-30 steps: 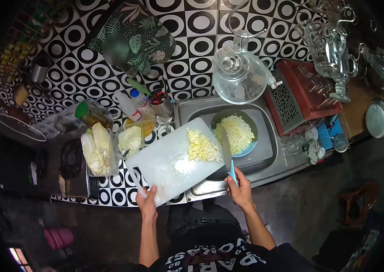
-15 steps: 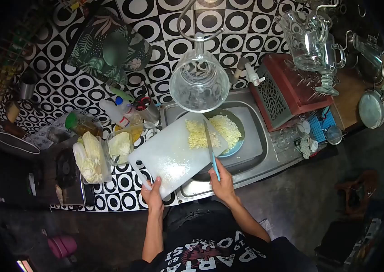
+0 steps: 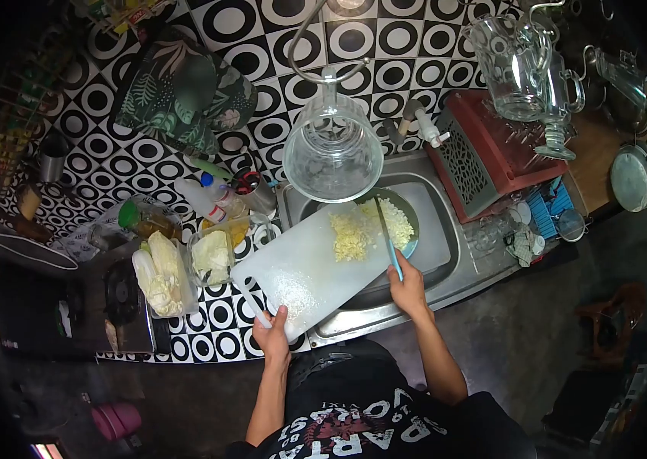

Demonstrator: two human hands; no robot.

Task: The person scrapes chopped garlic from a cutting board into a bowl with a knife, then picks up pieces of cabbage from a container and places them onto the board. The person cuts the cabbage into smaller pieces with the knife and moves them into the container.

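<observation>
My left hand [image 3: 273,333] is closed round the handle end of a white cutting board [image 3: 285,268], which is held slanting over the sink. Finely chopped pale-yellow vegetable [image 3: 349,239] lies in a heap near the board's far end. My right hand [image 3: 408,286] grips the blue handle of a knife [image 3: 395,255], its blade at the board's far edge, on the right of the heap. Beneath that edge a bowl [image 3: 413,205] stands in the sink, holding more chopped pieces [image 3: 398,222]. The board hides the bowl's left part.
The metal sink [image 3: 453,252] has a red dish cabinet [image 3: 484,145] at its right. Glass vessels [image 3: 333,157] hang above. Left of the board are a tub of cabbage [image 3: 210,256], napa cabbage [image 3: 161,271], bottles [image 3: 199,200] and a stove [image 3: 121,294].
The knife has moved right, from over the heap to the board's far edge. More of the board shows between blade and heap. The view has shifted slightly.
</observation>
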